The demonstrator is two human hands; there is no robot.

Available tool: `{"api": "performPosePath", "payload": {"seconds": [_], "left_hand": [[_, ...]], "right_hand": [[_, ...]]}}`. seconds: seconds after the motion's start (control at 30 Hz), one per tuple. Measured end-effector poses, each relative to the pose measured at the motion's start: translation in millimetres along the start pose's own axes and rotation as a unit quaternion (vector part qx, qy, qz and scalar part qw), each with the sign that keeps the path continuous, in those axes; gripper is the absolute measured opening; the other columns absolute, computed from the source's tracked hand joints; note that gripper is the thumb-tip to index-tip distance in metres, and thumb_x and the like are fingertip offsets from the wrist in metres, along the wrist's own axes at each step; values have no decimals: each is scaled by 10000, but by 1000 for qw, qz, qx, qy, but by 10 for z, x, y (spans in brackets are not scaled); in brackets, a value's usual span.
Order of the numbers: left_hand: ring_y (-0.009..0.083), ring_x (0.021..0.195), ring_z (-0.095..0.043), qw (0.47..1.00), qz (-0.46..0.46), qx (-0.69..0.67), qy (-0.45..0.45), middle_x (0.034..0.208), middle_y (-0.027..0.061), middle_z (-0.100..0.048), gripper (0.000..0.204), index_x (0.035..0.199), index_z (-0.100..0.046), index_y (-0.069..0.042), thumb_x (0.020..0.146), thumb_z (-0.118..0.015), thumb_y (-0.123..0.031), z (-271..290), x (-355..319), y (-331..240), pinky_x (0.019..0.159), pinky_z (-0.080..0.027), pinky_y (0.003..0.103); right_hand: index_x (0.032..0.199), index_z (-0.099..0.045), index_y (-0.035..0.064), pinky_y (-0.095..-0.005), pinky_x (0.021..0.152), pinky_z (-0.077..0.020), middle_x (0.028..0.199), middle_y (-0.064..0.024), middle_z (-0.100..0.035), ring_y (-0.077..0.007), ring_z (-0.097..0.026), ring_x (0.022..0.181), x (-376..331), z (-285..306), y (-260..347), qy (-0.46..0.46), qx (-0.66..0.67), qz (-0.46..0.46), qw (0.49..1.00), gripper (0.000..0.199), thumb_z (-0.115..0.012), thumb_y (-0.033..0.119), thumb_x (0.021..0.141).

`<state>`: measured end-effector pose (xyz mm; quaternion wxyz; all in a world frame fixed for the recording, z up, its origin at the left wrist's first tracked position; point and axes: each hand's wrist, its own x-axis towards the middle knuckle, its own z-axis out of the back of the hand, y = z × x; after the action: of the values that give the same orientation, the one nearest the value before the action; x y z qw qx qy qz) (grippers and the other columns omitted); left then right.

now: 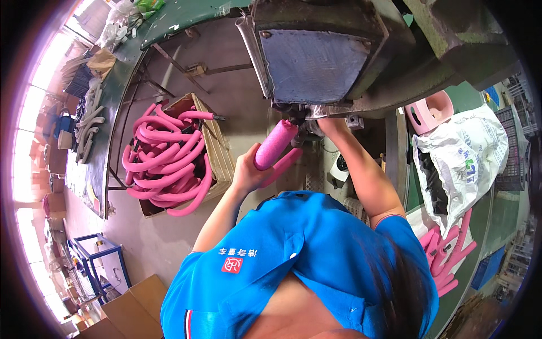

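My left hand [247, 170] is closed around a pink foam-covered tube [276, 144] whose upper end points at the underside of a machine [313, 65]. A second, thinner pink length [284, 167] shows just beyond it; whether the two are one bent piece I cannot tell. Dark metal parts [294, 116] of the machine stand right at the tube's upper end. My right hand [332, 127] reaches up beneath the machine, beside those parts. Its fingers are hidden there, and so is anything they hold.
On the left, a cardboard box [217, 147] overflows with curved pink foam tubes [166, 152]. A green table [113, 96] runs behind it. To the right lie a white woven sack [466, 161], a pink plastic part [430, 112] and more pink tubes [446, 257]. The machine's bulk hangs over my hands.
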<state>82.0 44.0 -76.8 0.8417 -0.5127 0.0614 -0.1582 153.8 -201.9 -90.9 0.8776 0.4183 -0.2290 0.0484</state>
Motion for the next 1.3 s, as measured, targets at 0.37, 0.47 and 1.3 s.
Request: {"api": "performPosePath", "payload": {"seconds": [0.37, 0.47, 1.3], "left_hand": [[339, 825, -634, 991, 107, 36, 66, 848, 198, -642, 445, 1059, -579, -22, 636, -659, -131, -12, 22, 42, 753, -482, 378], [205, 729, -601, 989, 114, 39, 87, 795, 132, -617, 531, 1107, -554, 14, 604, -659, -122, 34, 49, 89, 703, -478, 334], [280, 716, -602, 984, 45, 103, 137, 766, 172, -606, 457, 1029, -562, 5, 600, -635, -135, 223, 275, 246, 692, -474, 366]], "right_hand": [[1032, -525, 59, -461, 866, -407, 1031, -172, -562, -330, -520, 977, -191, -331, -688, 16, -57, -4, 998, 285, -561, 234, 810], [893, -535, 49, -411, 678, -440, 844, -128, -574, -273, -545, 793, -174, -218, -473, 113, 113, -212, 964, 160, -521, 196, 831], [1129, -520, -88, -341, 949, -478, 1115, -206, -583, -286, -585, 1055, -1535, 470, 517, -88, 643, -424, 632, 273, -394, -60, 888]]}}
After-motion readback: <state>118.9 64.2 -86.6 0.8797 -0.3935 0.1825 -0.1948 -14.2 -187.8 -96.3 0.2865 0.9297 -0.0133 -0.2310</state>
